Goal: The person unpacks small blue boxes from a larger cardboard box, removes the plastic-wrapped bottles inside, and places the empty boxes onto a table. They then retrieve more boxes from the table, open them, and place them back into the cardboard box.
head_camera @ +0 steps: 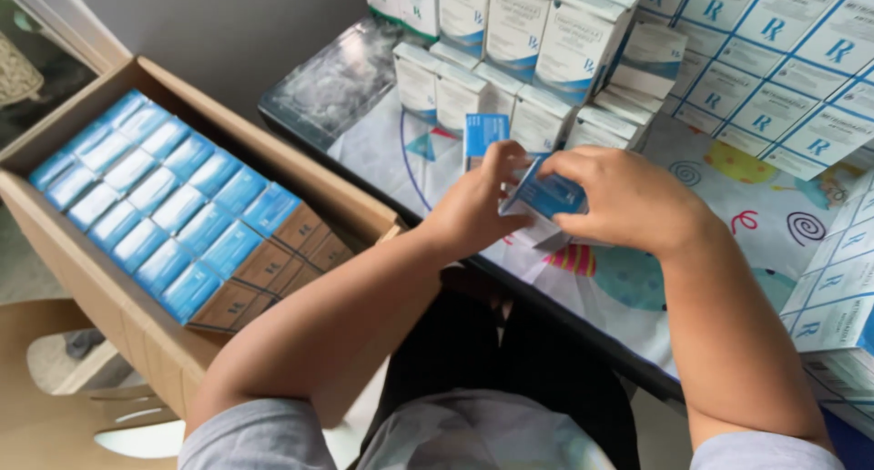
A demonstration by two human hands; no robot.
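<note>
Together the left hand [473,206] and right hand [628,202] grip one small carton [546,197] — blue, white-edged.

A counter [364,88] with a dark edge is covered by a glossy clear sheet over a white cloth printed with coloured spirals and shapes [774,215]. A plain grey wall [228,24] is seen behind it. At lower left, a pale wooden chair [55,406] is placed on a grey floor. Soft, even daylight is reflected off the sheet.
</note>
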